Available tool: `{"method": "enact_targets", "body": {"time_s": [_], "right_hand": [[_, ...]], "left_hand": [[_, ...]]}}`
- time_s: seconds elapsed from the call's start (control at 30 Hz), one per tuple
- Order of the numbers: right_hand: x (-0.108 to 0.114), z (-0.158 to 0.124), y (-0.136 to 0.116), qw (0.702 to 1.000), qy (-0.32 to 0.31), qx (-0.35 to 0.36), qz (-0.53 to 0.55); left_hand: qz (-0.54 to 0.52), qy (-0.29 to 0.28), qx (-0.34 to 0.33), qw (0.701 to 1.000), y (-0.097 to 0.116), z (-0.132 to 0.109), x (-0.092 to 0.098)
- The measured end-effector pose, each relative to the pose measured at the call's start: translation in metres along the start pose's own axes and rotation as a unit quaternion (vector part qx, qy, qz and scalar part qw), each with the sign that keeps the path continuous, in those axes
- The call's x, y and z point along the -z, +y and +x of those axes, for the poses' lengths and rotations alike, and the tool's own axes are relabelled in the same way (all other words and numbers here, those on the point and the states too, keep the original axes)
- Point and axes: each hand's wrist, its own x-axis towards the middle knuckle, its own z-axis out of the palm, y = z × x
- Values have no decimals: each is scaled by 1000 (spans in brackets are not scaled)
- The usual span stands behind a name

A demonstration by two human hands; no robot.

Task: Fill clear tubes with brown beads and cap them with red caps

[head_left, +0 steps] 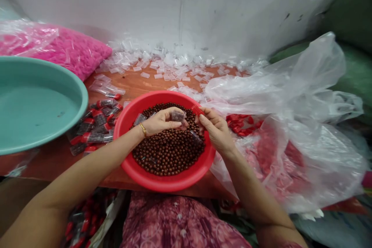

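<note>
Wooden tabletop (139, 85) pushed against a scuffed white wall (174, 7) is where I work. My left hand (161, 122), with a thin gold bracelet (142, 129) at the wrist, curls palm-up and pinches one small clear plastic packet (178, 116) of brown beads between thumb and fingers, held just above the bowl. My right hand (216, 131) meets it, fingertips nipping a small red plastic clip (197, 110) at the packet's edge.

Under both hands sits one round red plastic bowl (162, 184), heaped with glossy brown round beads (168, 151), far too many to count. Two, perhaps three, empty bags lie on them.

Left of the bowl is a heap of filled red-topped packets (95, 124); they overlap, so I put it at a dozen or more. More of them seem to lie below the table edge, blurred. Beyond the bowl, scattered empty clear little bags (171, 66) run along the wall, dozens at least. To my right, one large crumpled clear plastic sack (290, 143) spills loose red clips (241, 122). Further left stand one teal plastic basin (37, 104) and one sack of pink pieces (72, 52).

Judging by the full bowl and the many empty bags, I reckon only a small share is packed.
</note>
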Motion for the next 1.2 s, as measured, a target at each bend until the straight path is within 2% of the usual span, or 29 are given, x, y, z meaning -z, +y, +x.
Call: {"method": "enact_targets", "body": {"time_s": [0.17,0.23,0.3,0.37,0.43,0.5,0.57,0.73,0.87,1.03,1.2], "right_hand": [[-4,3,7,1000,-9,-18,8],[-4,3,11,999,2,26,-43],[-3,4,15,985,26,109,-133],[-2,6,18,945,52,204,-250],[-1,8,19,887,66,282,-359],[0,10,19,832,68,340,-432],[-1,10,18,796,68,376,-470],[-5,6,16,754,69,404,-514],[-9,3,17,713,71,420,-557],[-11,2,18,693,73,465,-546],[-16,0,23,720,50,435,-538]], "left_hand": [[12,3,7,1000,1,1,-2],[26,12,17,999,0,1,-5],[48,11,33,998,-1,1,-8],[68,6,46,997,-1,1,-12],[77,3,52,996,-2,1,-14],[78,1,55,995,-2,2,-15],[79,-3,57,995,-2,2,-16],[96,12,43,994,0,2,-18],[113,47,42,992,0,1,-23],[136,82,47,986,0,0,-27],[133,93,46,986,-1,2,-27]]}}
